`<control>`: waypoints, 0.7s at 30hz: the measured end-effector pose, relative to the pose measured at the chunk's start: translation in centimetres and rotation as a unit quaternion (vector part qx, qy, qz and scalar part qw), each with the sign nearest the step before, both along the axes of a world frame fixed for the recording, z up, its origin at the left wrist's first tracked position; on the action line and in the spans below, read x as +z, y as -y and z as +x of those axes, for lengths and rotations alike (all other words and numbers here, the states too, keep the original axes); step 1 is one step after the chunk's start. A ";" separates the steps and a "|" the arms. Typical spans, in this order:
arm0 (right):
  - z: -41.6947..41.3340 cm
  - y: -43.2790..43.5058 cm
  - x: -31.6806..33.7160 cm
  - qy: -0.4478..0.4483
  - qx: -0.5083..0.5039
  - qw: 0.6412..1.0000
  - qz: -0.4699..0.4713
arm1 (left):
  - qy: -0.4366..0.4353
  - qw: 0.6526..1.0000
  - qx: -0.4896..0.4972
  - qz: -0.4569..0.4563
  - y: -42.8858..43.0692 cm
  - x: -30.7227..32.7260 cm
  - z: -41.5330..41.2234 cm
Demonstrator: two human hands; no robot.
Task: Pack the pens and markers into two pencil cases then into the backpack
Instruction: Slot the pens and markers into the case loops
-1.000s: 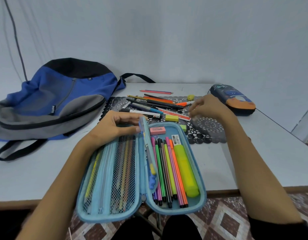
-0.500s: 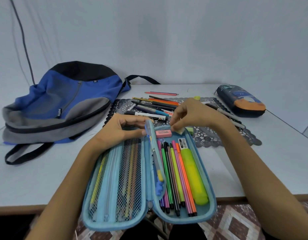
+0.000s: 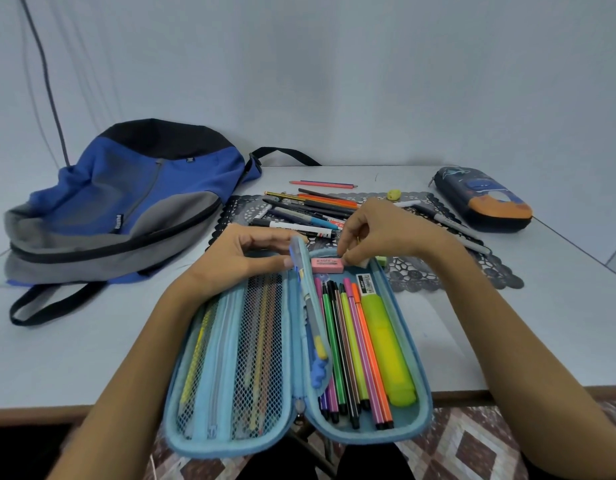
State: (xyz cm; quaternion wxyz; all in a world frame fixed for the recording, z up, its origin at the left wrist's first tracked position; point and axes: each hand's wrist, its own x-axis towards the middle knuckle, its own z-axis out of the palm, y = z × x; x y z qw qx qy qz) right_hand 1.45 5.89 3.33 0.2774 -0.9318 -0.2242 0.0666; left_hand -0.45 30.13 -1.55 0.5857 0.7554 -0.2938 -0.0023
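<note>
Pale tabletop (image 3: 92,358) holds the open pencil case (image 3: 421,396); left fingers (image 3: 265,263) pinch its flap (image 3: 299,268) aside so right fingers (image 3: 348,249), clamped on seemingly an eraser (image 3: 363,262), can reach inside

a white table (image 3: 92,358) fills the middle. a dark lace mat (image 3: 473,275) lies on it at one o'clock, with a small yellow-green object (image 3: 394,194) at its far edge. a grey cable (image 3: 47,81) hangs at ten o'clock, and patterned floor tiles (image 3: 473,445) show at five o'clock.
</note>
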 end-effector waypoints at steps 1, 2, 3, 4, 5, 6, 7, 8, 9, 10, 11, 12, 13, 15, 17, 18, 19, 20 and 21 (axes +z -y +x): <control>0.0 0.1 0.0 0.006 -0.002 1.000 0.005 | 0.000 1.000 -0.001 0.000 0.0 0.0 0.0; 0.1 0.2 0.0 0.012 -0.005 1.000 0.007 | 0.000 1.000 -0.003 0.001 0.0 0.0 0.0; 0.1 0.3 0.0 0.014 -0.010 1.000 0.005 | 0.000 1.000 -0.004 0.001 0.1 0.0 0.0; 0.1 0.4 0.0 0.012 -0.013 1.000 -0.003 | 0.000 1.000 -0.004 0.002 0.1 0.1 -0.1; 0.1 0.4 0.0 0.004 -0.013 1.000 -0.013 | -0.001 1.000 -0.003 0.002 0.0 0.0 -0.1; 0.1 0.3 -0.1 -0.003 -0.009 1.000 -0.022 | -0.001 1.000 -0.003 0.001 0.0 0.0 -0.1; 0.1 0.2 -0.1 -0.006 -0.006 1.000 -0.027 | -0.001 1.000 -0.004 0.000 -0.1 0.1 0.0; 0.0 0.0 -0.1 -0.003 -0.002 1.000 -0.029 | -0.001 1.000 -0.007 -0.001 -0.1 0.1 0.0; 0.0 -0.1 -0.2 0.003 0.000 1.000 -0.028 | -0.001 1.000 -0.010 -0.003 -0.1 0.1 -0.1; -0.1 -0.2 -0.1 0.010 0.001 1.000 -0.027 | -0.002 1.000 -0.012 -0.005 0.0 0.2 -0.2; -0.1 -0.2 -0.1 0.017 0.000 1.000 -0.025 | -0.004 1.000 -0.012 -0.007 0.1 0.2 -0.2; -0.1 -0.2 -0.1 0.023 -0.001 0.999 -0.024 | -0.005 1.000 -0.011 -0.008 0.2 0.3 -0.3; -0.1 -0.1 -0.1 0.027 -0.001 0.999 -0.022 | -0.005 1.000 -0.011 -0.009 0.3 0.3 -0.3; 0.0 0.1 -0.1 0.021 0.000 1.000 -0.015 | -0.005 1.000 -0.009 -0.009 0.2 0.3 -0.3; 0.1 0.2 -0.1 0.009 0.000 1.000 -0.005 | -0.008 1.000 -0.008 -0.012 0.1 0.3 -0.3; 0.1 0.3 0.0 0.006 0.001 1.000 -0.002 | -0.010 1.000 -0.008 -0.014 0.1 0.3 -0.2; 0.1 0.3 0.0 0.005 0.002 1.000 0.000 | -0.012 1.000 -0.008 -0.014 0.1 0.3 -0.2; 0.1 0.3 0.0 0.003 0.002 1.000 0.000 | -0.013 1.000 -0.010 -0.013 0.1 0.3 -0.2; 0.0 0.2 0.0 0.000 0.001 1.000 -0.002 | -0.013 1.000 -0.012 -0.012 0.1 0.3 -0.2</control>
